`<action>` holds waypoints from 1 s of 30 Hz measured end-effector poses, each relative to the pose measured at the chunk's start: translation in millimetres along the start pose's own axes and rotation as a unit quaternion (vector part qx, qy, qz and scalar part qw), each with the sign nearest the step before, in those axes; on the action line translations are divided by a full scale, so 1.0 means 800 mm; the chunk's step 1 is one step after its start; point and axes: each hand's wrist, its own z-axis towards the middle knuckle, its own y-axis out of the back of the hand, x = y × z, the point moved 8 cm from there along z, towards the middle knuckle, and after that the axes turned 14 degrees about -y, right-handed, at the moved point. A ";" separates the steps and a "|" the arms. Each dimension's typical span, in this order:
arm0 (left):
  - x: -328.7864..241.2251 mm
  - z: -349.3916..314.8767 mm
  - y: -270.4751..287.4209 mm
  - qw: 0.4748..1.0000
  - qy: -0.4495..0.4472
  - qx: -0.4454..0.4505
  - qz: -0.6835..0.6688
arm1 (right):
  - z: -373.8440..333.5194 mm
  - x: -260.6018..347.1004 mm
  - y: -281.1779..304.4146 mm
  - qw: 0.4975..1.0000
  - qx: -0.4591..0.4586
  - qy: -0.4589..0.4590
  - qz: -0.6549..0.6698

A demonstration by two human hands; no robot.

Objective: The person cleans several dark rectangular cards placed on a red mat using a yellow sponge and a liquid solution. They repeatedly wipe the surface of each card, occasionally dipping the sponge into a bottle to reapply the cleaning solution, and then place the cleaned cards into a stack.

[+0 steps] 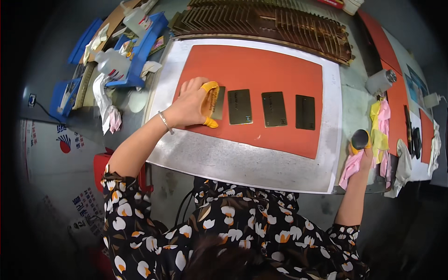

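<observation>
A row of dark metal cards lies on an orange mat [261,60]. My left hand [189,103], with yellow finger cots on thumb and forefinger, spans the leftmost card [218,103] and grips it at its upper and lower edges; part of the card is hidden by the fingers. To its right come a second card [240,107], a third card [274,108] and a fourth card [305,112]. Off the mat's right side, my right hand [366,153] is closed round a dark, round-ended object [360,139], its kind unclear. A pink cloth [351,169] hangs from that hand.
Behind the mat stands a rusty rack [261,23] with many upright plates. At left, a blue tray [142,58] and plastic bottles [112,64] sit beside white rags. A clear bottle [380,81] and yellow and pink cloths [379,123] are at right.
</observation>
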 end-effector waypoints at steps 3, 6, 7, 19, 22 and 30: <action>-0.008 0.006 0.004 1.000 0.003 0.009 -0.001 | -0.002 -0.002 0.013 0.998 -0.062 0.010 0.022; -0.028 0.006 0.013 0.996 -0.072 -0.002 0.043 | 0.002 0.000 0.023 0.999 0.001 0.028 -0.027; -0.045 0.009 0.019 0.993 -0.056 0.047 0.093 | 0.000 0.001 0.026 0.999 -0.013 0.026 -0.035; 0.011 -0.032 0.008 0.959 -0.064 -0.076 -0.266 | 0.010 -0.007 0.074 0.991 -0.133 0.007 -0.002; 0.032 -0.053 0.013 0.999 -0.029 -0.021 -0.040 | 0.000 -0.005 0.053 0.984 -0.178 0.016 0.006; 0.052 -0.064 0.022 0.999 0.039 0.024 0.027 | 0.009 0.009 0.046 0.991 -0.100 0.025 -0.084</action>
